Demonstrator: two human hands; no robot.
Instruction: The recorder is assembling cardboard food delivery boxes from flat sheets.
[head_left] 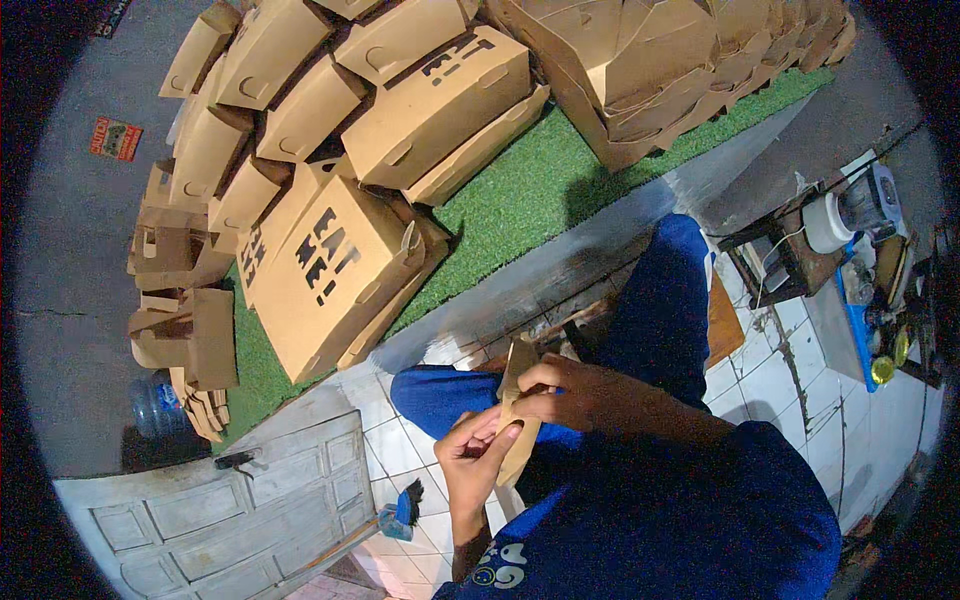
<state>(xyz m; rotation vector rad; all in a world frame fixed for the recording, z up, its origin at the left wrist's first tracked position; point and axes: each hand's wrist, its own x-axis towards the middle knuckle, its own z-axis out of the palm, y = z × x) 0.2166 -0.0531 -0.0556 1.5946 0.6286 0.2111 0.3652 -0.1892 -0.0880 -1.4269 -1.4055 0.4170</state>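
Nearest, over the lap, a narrow brown cardboard piece (522,452) is held by both hands: the left hand (470,445) pinches it between thumb and fingers, and the right hand (550,388) grips its upper part, fingers drawn close. Its fold lines cannot be made out. Judged by shape, this piece is unfinished, as it does not form a box. Beyond, on a green turf surface (500,215), closed brown boxes (290,300) with dark lettering stand formed and piled, a completed portion by appearance; handled carriers (210,335) stand at the left end. Farther off to the right, open boxes (655,110) appear shaped but not closed. The number outstanding cannot be determined.
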